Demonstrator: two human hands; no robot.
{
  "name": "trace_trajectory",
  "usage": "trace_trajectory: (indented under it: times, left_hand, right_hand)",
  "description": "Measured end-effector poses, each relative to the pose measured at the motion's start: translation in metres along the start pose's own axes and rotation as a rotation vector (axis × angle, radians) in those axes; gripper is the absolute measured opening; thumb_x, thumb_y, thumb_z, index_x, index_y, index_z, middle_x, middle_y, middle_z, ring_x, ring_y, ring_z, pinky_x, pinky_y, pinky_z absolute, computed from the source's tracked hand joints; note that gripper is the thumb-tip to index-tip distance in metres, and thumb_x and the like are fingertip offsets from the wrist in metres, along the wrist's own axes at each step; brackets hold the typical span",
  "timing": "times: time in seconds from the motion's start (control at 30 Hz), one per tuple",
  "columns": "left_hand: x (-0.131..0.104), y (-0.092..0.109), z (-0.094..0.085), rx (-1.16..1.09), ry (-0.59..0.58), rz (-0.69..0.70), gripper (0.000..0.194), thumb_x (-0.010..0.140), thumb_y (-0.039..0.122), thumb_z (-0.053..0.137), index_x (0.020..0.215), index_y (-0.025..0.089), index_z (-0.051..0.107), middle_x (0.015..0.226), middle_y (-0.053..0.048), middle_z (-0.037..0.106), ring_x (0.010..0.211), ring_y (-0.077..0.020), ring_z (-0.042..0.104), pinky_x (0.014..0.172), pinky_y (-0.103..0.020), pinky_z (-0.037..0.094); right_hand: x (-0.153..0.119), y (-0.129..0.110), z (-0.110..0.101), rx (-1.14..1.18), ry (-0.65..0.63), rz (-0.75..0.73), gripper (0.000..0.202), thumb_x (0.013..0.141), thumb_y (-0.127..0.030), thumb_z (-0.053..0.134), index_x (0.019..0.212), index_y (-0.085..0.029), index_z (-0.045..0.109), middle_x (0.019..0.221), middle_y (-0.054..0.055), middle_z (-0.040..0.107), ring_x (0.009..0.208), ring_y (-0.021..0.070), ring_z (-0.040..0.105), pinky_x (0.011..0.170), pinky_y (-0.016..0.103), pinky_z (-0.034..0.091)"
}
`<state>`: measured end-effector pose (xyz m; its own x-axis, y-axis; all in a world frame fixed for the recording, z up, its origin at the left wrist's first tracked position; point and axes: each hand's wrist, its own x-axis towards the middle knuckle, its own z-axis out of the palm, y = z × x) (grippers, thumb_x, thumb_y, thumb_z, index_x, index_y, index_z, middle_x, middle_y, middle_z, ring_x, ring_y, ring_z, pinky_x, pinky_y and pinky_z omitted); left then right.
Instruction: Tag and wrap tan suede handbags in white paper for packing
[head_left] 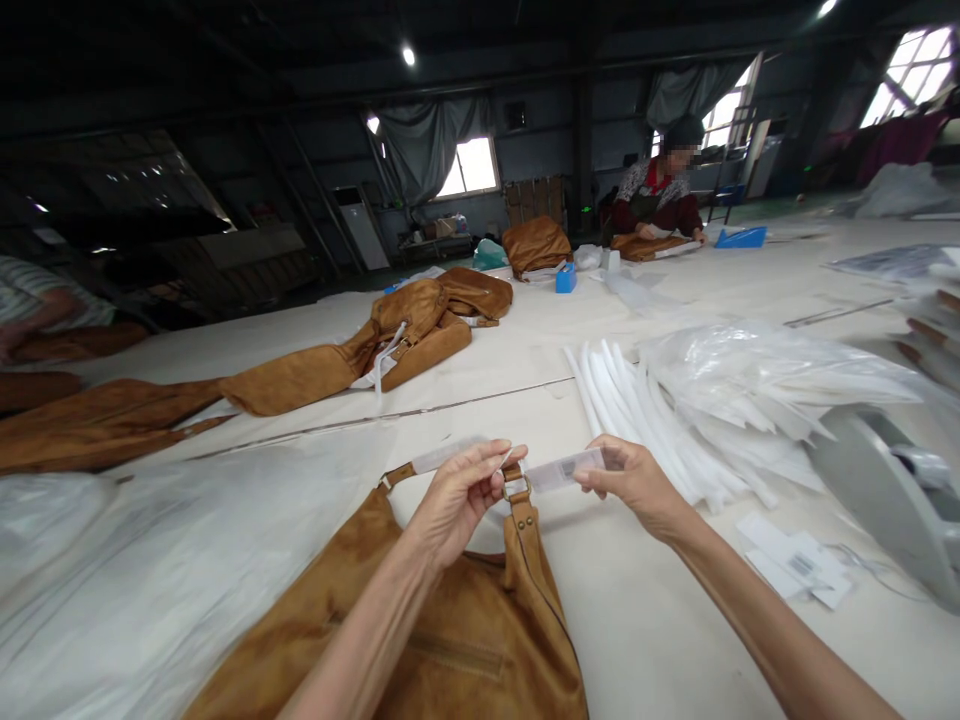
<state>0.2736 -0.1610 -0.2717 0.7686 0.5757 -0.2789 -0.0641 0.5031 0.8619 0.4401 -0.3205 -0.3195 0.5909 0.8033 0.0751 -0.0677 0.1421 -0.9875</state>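
Note:
A brown leather bag [450, 620] lies in front of me, its strap end joined by a metal ring [517, 489]. At that ring, the fingers of my left hand [461, 497] are pinched on a thin white string. My right hand [630, 483], to the right of the ring, grips the end of a clear plastic tag sleeve [559, 470] between thumb and fingers. The sleeve reaches back toward the ring. Translucent wrapping covers part of the strap behind my left hand.
White foam strips [622, 410] and plastic bags [750, 370] lie right, near paper tags [799, 560] and a grey tape dispenser [885, 490]. Brown bags [420, 340] lie beyond, plastic sheeting [187, 540] left. A person [660, 190] works across the table; another is far left.

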Motion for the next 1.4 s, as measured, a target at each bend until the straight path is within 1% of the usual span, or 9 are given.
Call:
trace_trajectory:
  times: [0.1,0.23,0.33,0.67,0.83,1.0,1.13,1.23,1.4]
  left_hand:
    - [-0.003,-0.006,0.0,-0.01,-0.033,0.01,0.049,0.066,0.006,0.076,0.113,0.011,0.064,0.115,-0.016,0.069,0.061,-0.0067,0.062,0.062,-0.016,0.054]
    - [-0.006,-0.017,0.001,0.031,-0.032,0.069,0.067,0.065,0.005,0.081,0.126,0.016,0.054,0.116,-0.015,0.068,0.078,-0.013,0.068,0.061,-0.015,0.056]
    - [-0.008,-0.022,0.001,0.014,0.012,0.096,0.064,0.069,0.01,0.082,0.127,0.015,0.054,0.108,-0.014,0.07,0.061,-0.0073,0.063,0.051,-0.011,0.051]
    - [-0.007,-0.038,-0.005,-0.195,0.059,0.084,0.067,0.071,0.012,0.083,0.13,0.016,0.053,0.104,-0.01,0.07,0.048,-0.0016,0.054,0.048,-0.011,0.05]
    - [-0.007,-0.036,-0.008,-0.053,0.018,0.13,0.081,0.068,0.026,0.088,0.136,0.017,0.047,0.102,-0.01,0.071,0.052,-0.0027,0.056,0.053,-0.012,0.05]
    - [-0.008,-0.022,-0.009,0.252,0.013,0.24,0.082,0.067,0.033,0.085,0.136,0.013,0.046,0.085,-0.006,0.073,0.053,-0.0086,0.059,0.052,-0.016,0.047]
    - [-0.006,-0.01,-0.006,0.558,-0.034,0.298,0.067,0.067,0.031,0.078,0.128,0.013,0.055,0.076,-0.002,0.071,0.054,-0.0135,0.061,0.054,-0.023,0.049]
    - [-0.004,-0.004,-0.004,0.872,-0.021,0.373,0.055,0.067,0.026,0.072,0.121,0.019,0.062,0.08,0.001,0.07,0.055,-0.0131,0.06,0.052,-0.022,0.045]
    - [0.001,0.007,-0.001,1.018,-0.137,0.388,0.05,0.07,0.021,0.063,0.12,0.021,0.062,0.079,0.001,0.07,0.067,-0.016,0.064,0.061,-0.023,0.046]
  right_hand:
    - [0.001,0.008,0.014,0.266,0.117,-0.069,0.022,0.065,-0.031,0.084,0.072,-0.017,0.069,0.067,-0.002,0.063,0.062,0.0109,0.052,0.06,0.024,0.042]
    - [0.005,0.013,0.045,0.656,0.077,-0.098,0.022,0.074,-0.036,0.08,0.086,-0.022,0.069,0.083,0.001,0.069,0.081,0.0162,0.062,0.08,0.033,0.049]
    - [0.009,0.01,0.061,0.715,0.066,-0.109,0.02,0.079,-0.038,0.076,0.085,-0.022,0.066,0.077,-0.002,0.066,0.073,0.0137,0.061,0.079,0.033,0.05]
    - [0.007,-0.007,0.052,-0.112,-0.24,-0.116,0.025,0.089,-0.039,0.057,0.084,-0.017,0.066,0.073,-0.001,0.061,0.069,0.0139,0.053,0.067,0.026,0.041]
    - [0.005,-0.006,0.057,-0.481,-0.204,-0.15,0.013,0.091,-0.034,0.053,0.087,-0.021,0.055,0.071,-0.004,0.057,0.068,0.0137,0.052,0.063,0.025,0.037]
    - [0.002,-0.008,0.067,-0.576,-0.212,-0.182,0.011,0.091,-0.03,0.051,0.099,-0.023,0.048,0.074,-0.003,0.064,0.069,0.0163,0.058,0.065,0.026,0.039]
    - [0.003,-0.005,0.072,-0.592,-0.232,-0.197,0.059,0.086,-0.021,0.051,0.142,-0.019,0.031,0.068,-0.005,0.061,0.064,0.0164,0.057,0.065,0.027,0.039]
    - [0.005,-0.002,0.073,-0.561,-0.232,-0.218,0.082,0.081,-0.015,0.051,0.153,-0.017,0.011,0.063,-0.008,0.055,0.06,0.0147,0.053,0.061,0.025,0.038]
    - [0.007,0.003,0.068,-0.454,-0.185,-0.159,0.075,0.085,-0.029,0.057,0.151,-0.02,0.022,0.061,-0.009,0.048,0.057,0.0123,0.046,0.06,0.025,0.037]
